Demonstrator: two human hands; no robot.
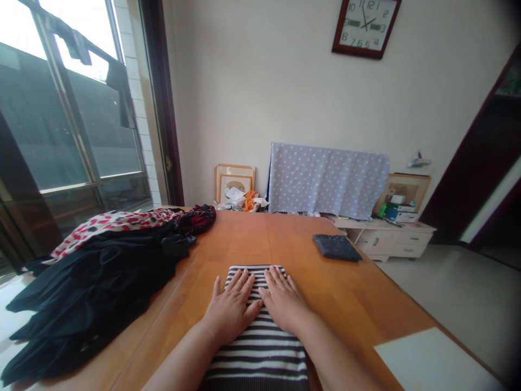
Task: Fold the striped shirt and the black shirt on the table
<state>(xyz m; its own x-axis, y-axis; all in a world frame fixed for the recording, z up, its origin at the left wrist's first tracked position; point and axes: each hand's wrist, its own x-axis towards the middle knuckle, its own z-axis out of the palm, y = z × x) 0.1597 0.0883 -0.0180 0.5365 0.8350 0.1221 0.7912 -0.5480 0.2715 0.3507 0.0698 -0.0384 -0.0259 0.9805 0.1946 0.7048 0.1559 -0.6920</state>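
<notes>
A black-and-white striped garment (pixel 260 353) lies folded flat on the wooden table (pixel 345 293) right in front of me. My left hand (pixel 231 307) rests palm down on its left part, fingers stretched out and slightly spread. My right hand (pixel 283 298) lies flat beside it on the right part, fingers also extended. The two thumbs nearly touch over the middle of the cloth. Neither hand grips anything.
A heap of dark clothes (pixel 89 293) with a red-and-white patterned piece (pixel 114 222) covers the table's left side. A small folded dark cloth (pixel 337 247) lies far right. A white sheet (pixel 431 361) sits at the near right corner. A low cabinet (pixel 391 239) stands beyond.
</notes>
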